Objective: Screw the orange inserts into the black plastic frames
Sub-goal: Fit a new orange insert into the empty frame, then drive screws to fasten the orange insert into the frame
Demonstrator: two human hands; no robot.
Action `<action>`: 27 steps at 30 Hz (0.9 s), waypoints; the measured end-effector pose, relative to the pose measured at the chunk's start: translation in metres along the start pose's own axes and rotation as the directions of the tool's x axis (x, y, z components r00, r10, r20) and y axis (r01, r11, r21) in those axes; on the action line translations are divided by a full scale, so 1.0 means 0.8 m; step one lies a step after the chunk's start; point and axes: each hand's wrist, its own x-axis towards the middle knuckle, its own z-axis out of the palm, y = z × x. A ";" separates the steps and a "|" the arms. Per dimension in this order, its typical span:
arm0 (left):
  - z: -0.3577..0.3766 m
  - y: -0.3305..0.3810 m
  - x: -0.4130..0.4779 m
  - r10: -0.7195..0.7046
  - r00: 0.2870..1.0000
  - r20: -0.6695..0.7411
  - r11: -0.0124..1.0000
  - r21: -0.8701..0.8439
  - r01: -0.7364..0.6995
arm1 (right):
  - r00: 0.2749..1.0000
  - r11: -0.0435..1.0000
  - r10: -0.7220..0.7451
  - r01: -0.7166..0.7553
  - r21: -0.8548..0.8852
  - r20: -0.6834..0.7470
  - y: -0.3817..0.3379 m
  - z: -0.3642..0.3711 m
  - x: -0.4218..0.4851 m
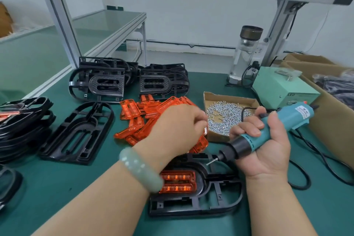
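My right hand grips the screwdriver, screw on its bit, just above the black frame at 6 o'clock with an orange insert seated; left hand curls over the insert pile, hold unclear; I'd brace the frame and keep the bit plumb.

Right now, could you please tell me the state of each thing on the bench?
Near black plastic frame, orange insert seated.
Teal electric screwdriver, gripped by right hand, screw on bit.
Left hand, over loose orange inserts, grasp unclear.
Open cardboard tray, holding silver screws.
Clear cylindrical bottle, capped.
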 end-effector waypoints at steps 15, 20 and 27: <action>0.075 0.012 0.108 -0.005 0.972 0.236 0.862 0.494 -0.115 | 1.000 0.999 0.007 -0.007 -0.032 0.014 0.001 0.001 0.007; 0.071 0.011 0.104 0.018 0.992 0.123 0.937 0.343 -0.060 | 1.000 1.000 0.011 -0.011 -0.024 0.007 0.003 0.000 0.007; 0.035 0.014 0.083 -0.037 0.999 -0.036 0.947 -0.320 0.023 | 1.000 1.000 0.010 -0.011 -0.026 -0.010 0.006 0.002 0.007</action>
